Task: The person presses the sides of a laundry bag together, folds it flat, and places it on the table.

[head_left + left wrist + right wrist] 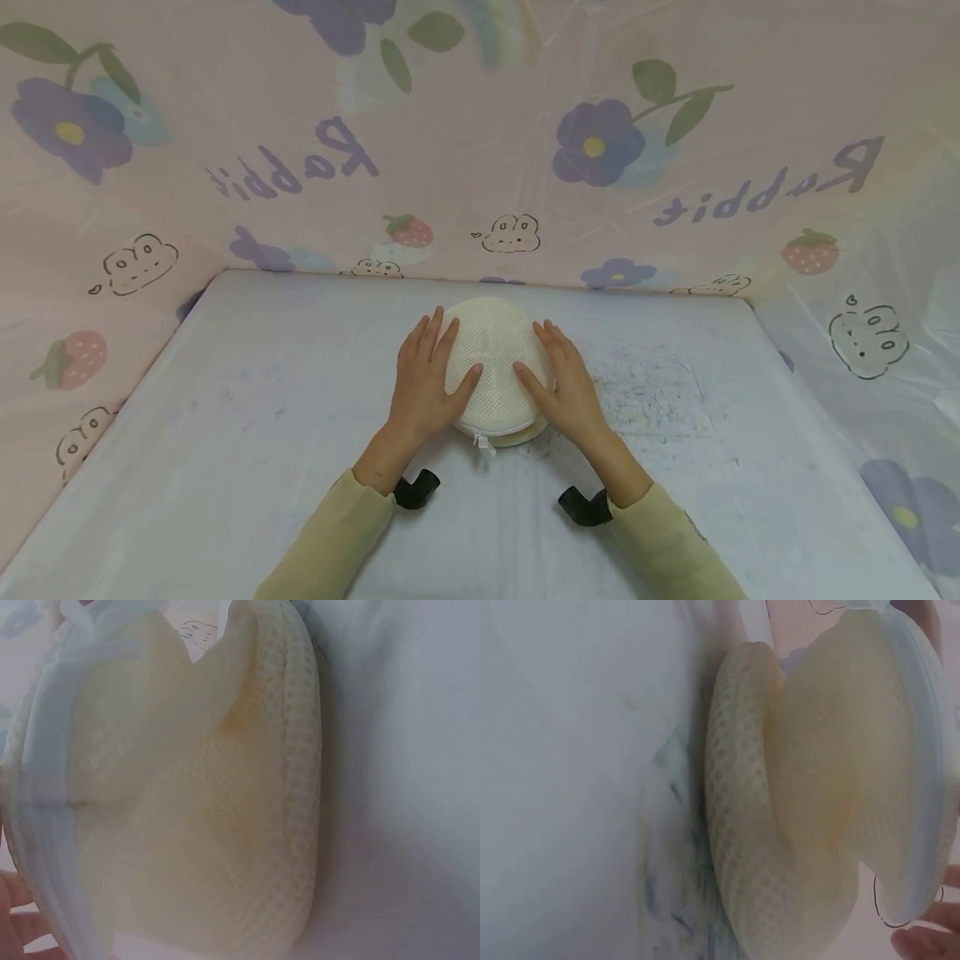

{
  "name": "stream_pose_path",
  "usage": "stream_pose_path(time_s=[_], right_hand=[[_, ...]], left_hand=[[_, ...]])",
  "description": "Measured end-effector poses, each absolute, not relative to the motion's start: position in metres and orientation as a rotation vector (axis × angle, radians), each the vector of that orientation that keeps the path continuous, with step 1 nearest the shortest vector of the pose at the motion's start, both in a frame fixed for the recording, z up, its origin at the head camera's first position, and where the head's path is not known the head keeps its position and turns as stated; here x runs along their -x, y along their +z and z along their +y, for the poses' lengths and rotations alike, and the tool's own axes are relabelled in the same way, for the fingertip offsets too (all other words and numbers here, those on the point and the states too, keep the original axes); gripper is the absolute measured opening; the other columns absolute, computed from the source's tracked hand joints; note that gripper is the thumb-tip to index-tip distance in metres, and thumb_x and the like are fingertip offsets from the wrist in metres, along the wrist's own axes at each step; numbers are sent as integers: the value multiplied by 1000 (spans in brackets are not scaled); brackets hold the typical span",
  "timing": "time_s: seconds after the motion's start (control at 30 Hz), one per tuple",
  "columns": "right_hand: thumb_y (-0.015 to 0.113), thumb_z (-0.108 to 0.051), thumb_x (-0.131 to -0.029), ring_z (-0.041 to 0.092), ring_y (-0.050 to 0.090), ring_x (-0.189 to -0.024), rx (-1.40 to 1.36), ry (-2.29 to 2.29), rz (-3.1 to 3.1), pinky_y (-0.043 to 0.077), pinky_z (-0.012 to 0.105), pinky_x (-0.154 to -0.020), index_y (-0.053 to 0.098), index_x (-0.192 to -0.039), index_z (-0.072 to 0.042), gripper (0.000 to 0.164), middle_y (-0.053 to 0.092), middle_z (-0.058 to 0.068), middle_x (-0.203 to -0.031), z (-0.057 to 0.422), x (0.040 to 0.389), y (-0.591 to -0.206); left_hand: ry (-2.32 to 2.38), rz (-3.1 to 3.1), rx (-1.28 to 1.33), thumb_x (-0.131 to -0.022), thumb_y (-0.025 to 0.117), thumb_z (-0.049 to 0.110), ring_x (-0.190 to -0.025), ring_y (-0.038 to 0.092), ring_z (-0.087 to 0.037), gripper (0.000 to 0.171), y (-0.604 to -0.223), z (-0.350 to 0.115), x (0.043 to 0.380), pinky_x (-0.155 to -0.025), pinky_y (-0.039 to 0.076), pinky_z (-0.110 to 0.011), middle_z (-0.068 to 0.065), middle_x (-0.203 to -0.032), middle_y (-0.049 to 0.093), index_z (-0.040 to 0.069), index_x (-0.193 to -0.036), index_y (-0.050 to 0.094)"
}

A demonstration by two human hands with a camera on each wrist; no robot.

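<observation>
A round cream mesh laundry bag [495, 333] with a zipper lies in the middle of the table, its white zipper pull [484, 444] facing the person. Across its left side rests my left hand [429, 379], fingers mostly straight and thumb on the mesh. My right hand [567, 385] lies likewise along the right side. From the left wrist, the bag's side wall [225, 787] looks creased and folded inward below the pale zipper band [49, 750]. The right wrist view shows a padded lower rim [739, 780] on the table and several fingertips [919, 943] at the upper edge.
A white sheet covers the table [285, 483], with dark scribble-like marks [660, 392] to the right. Patterned curtain [465, 167] encloses the back and sides. Black curved pieces [418, 490] sit under both wrists.
</observation>
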State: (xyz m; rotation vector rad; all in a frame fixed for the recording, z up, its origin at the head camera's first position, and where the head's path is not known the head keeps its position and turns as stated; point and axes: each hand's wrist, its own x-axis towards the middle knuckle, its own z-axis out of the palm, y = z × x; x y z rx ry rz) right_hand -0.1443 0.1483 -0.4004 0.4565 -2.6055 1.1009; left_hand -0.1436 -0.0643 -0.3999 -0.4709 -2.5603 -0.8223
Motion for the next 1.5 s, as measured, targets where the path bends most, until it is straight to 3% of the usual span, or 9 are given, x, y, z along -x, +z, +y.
stream_pose_path(time_s=[0.27, 0.73, 1.17, 1.5], right_hand=[[65, -27, -91, 45, 23, -142, -660, 889, -2584, 26, 66, -107, 40, -146, -8, 64, 32, 24, -152, 148, 148, -401], [54, -45, -95, 33, 13, -148, -771, 636, -2726, 14, 56, -116, 31, -151, -17, 67, 20, 12, -159, 151, 152, -407], [51, -47, -96, 31, 8, -149, -810, 547, -2827, 6, 52, -118, 21, -154, -19, 71, 10, 11, -161, 153, 153, -412], [50, -48, -96, 33, 13, -148, -815, 484, -2869, 11, 54, -117, 21, -154, -18, 72, 11, 13, -161, 155, 155, -415]], left_hand=[[-764, -2669, 548, -94, 49, 46, -148, 9, -35, 70, -398, -63, 141, -116, 10, -58, -16, -160, 17, 9, -150, 32], [-659, -2775, 661, -97, 42, 49, -149, -4, -28, 67, -401, -64, 140, -118, 2, -52, -9, -162, 6, 18, -154, 23], [-601, -2884, 641, -97, 41, 51, -149, -11, -25, 69, -407, -66, 143, -118, -6, -51, -7, -162, 0, 20, -154, 18], [-587, -2897, 645, -97, 42, 52, -149, -3, -31, 70, -414, -66, 147, -118, -3, -52, -9, -162, 3, 19, -154, 19]])
